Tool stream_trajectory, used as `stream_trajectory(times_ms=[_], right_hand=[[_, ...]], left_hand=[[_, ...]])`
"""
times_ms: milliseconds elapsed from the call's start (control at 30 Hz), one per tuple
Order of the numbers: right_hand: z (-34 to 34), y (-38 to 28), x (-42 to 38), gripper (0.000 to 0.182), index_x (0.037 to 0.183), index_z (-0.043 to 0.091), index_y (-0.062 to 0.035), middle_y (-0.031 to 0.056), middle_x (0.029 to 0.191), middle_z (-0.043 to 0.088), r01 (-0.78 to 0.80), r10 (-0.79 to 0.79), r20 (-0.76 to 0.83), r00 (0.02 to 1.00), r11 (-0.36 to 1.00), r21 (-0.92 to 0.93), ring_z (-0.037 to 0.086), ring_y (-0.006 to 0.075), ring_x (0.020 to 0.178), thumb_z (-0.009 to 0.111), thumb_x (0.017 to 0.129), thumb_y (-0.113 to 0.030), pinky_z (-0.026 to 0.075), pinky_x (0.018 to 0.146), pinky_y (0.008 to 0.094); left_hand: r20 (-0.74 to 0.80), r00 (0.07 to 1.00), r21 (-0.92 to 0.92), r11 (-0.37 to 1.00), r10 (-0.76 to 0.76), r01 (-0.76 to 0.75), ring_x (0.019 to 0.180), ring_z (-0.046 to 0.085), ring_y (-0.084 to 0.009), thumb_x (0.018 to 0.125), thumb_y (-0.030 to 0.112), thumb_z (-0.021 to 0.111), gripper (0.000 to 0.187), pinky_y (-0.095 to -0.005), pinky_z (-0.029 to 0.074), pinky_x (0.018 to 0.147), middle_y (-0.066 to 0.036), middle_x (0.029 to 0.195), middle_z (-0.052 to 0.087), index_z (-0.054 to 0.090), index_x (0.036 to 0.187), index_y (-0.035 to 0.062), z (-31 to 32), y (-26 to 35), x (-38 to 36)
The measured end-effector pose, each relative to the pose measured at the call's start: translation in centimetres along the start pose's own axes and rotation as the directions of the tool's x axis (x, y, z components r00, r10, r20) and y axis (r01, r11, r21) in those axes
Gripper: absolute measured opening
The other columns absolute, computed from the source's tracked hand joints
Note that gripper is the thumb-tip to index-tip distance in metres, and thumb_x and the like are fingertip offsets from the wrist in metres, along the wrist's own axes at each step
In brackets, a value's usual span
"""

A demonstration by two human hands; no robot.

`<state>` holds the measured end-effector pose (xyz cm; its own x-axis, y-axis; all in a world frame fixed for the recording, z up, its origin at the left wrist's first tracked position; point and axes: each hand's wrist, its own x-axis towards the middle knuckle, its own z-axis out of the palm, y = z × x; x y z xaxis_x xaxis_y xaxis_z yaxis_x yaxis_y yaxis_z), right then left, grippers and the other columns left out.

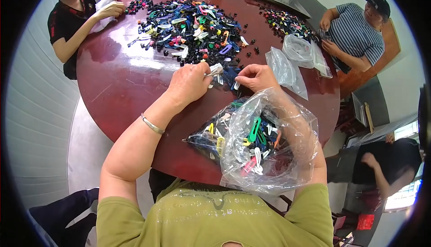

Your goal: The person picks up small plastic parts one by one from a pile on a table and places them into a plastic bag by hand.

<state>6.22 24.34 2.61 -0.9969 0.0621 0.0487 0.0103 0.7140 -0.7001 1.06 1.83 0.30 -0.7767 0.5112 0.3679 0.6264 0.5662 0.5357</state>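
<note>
At the near edge of a large heap of mixed hair clips (197, 27), my left hand (192, 82) is closed around several white snap hair clips (215, 70), which stick out past the fingertips. A short way to the right, my right hand (259, 78) pinches one white hair clip (236, 85) between thumb and fingers, low over the table. Below it lies an opened clear plastic bag (233, 166) with green, yellow, white, pink and dark snap clips inside. Its loose mouth spreads over my right forearm. A green snap clip (254, 129) stands out near the bag's opening.
The round dark red table (116, 90) reflects the light. At right are clear empty bags (287, 74) and a second clip pile (287, 22) in front of a person in a striped shirt (354, 31). Another person (74, 18) handles white material at upper left.
</note>
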Motion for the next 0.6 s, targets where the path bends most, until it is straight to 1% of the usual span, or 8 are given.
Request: stream_trajectory(times_ms=[33, 133, 200, 300, 333, 433, 533, 600], right_hand=[[-0.8, -1.4, -0.8, 0.017, 0.086, 0.069, -0.0006, 0.0009, 0.073, 0.065, -0.059, 0.059, 0.006, 0.998, 0.991, 0.122, 0.056, 0.0062, 0.066, 0.074, 0.078, -0.015, 0.045, 0.060, 0.0216], [-3.7, -2.7, -2.6, 0.016, 0.085, 0.069, -0.0005, -0.0012, 0.073, 0.064, -0.040, 0.076, -0.116, 0.990, 0.957, 0.286, 0.054, 0.0044, 0.067, 0.072, 0.078, -0.014, 0.044, 0.058, 0.0216], [-6.7, -4.0, -4.7, 0.013, 0.086, 0.068, -0.0004, -0.0016, 0.077, 0.062, 0.058, -0.009, -0.123, 0.992, 0.914, 0.402, 0.052, 0.0033, 0.070, 0.071, 0.080, -0.011, 0.041, 0.062, 0.0196], [-10.1, -5.7, -8.5, 0.010, 0.083, 0.066, -0.0005, 0.0009, 0.082, 0.061, 0.234, -0.208, -0.109, 0.972, 0.886, 0.400, 0.053, 0.0060, 0.075, 0.071, 0.076, -0.006, 0.040, 0.066, 0.0205], [-10.7, -6.5, -9.7, 0.010, 0.080, 0.065, -0.0003, 0.0023, 0.084, 0.061, 0.264, -0.250, -0.088, 0.964, 0.866, 0.424, 0.053, 0.0075, 0.077, 0.072, 0.073, -0.003, 0.041, 0.068, 0.0214], [-11.1, -7.1, -11.8, 0.011, 0.076, 0.065, 0.0000, 0.0049, 0.086, 0.061, 0.382, -0.403, -0.014, 0.915, 0.857, 0.345, 0.054, 0.0107, 0.079, 0.073, 0.068, 0.000, 0.041, 0.070, 0.0235], [-10.2, -7.1, -12.2, 0.012, 0.072, 0.065, -0.0004, 0.0053, 0.086, 0.060, 0.400, -0.397, -0.056, 0.916, 0.894, 0.201, 0.054, 0.0109, 0.079, 0.075, 0.064, 0.000, 0.042, 0.070, 0.0244], [-9.8, -5.3, -11.9, 0.009, 0.078, 0.066, -0.0002, 0.0039, 0.086, 0.061, 0.375, -0.319, -0.214, 0.923, 0.869, 0.324, 0.053, 0.0081, 0.080, 0.072, 0.073, -0.002, 0.041, 0.070, 0.0209]], left_hand=[[-0.010, 1.000, 0.003, 1.000, 0.006, -0.005, 0.067, 0.064, -0.0332, 0.082, 0.020, 0.063, 0.015, -0.0429, 0.049, 0.061, -0.015, 0.067, 0.064, 0.064, 0.085, 0.0057, 0.0, -0.1, 0.1], [-0.029, 1.000, -0.006, 1.000, 0.009, -0.009, 0.064, 0.064, -0.0318, 0.083, 0.019, 0.062, 0.014, -0.0410, 0.049, 0.060, -0.014, 0.067, 0.064, 0.064, 0.083, 0.0053, 0.1, -0.3, 0.2], [-0.039, 0.999, -0.036, 0.999, -0.014, 0.013, 0.062, 0.064, -0.0305, 0.084, 0.018, 0.062, 0.014, -0.0392, 0.050, 0.059, -0.014, 0.066, 0.064, 0.065, 0.081, 0.0053, -0.1, -0.1, 0.2], [-0.067, 0.996, -0.066, 0.996, -0.057, 0.053, 0.072, 0.065, -0.0345, 0.084, 0.021, 0.060, 0.014, -0.0433, 0.052, 0.066, -0.015, 0.073, 0.066, 0.066, 0.083, 0.0080, -1.1, 0.4, 0.5], [-0.086, 0.995, -0.075, 0.996, -0.056, 0.049, 0.071, 0.065, -0.0343, 0.084, 0.021, 0.061, 0.014, -0.0429, 0.052, 0.065, -0.014, 0.073, 0.066, 0.066, 0.083, 0.0081, -1.1, 0.3, 0.6], [-0.130, 0.990, -0.102, 0.994, -0.058, 0.045, 0.070, 0.065, -0.0334, 0.083, 0.021, 0.062, 0.014, -0.0418, 0.052, 0.064, -0.012, 0.072, 0.067, 0.066, 0.082, 0.0078, -0.9, -0.2, 0.7], [-0.157, 0.986, -0.085, 0.996, -0.054, 0.041, 0.074, 0.064, -0.0321, 0.082, 0.020, 0.064, 0.014, -0.0409, 0.051, 0.066, -0.011, 0.076, 0.066, 0.066, 0.080, 0.0063, -0.5, -0.7, 0.8], [-0.185, 0.982, -0.013, 1.000, -0.024, 0.022, 0.077, 0.063, -0.0313, 0.080, 0.018, 0.065, 0.012, -0.0401, 0.050, 0.069, -0.011, 0.080, 0.064, 0.066, 0.079, 0.0055, -0.3, -1.1, 0.9]])
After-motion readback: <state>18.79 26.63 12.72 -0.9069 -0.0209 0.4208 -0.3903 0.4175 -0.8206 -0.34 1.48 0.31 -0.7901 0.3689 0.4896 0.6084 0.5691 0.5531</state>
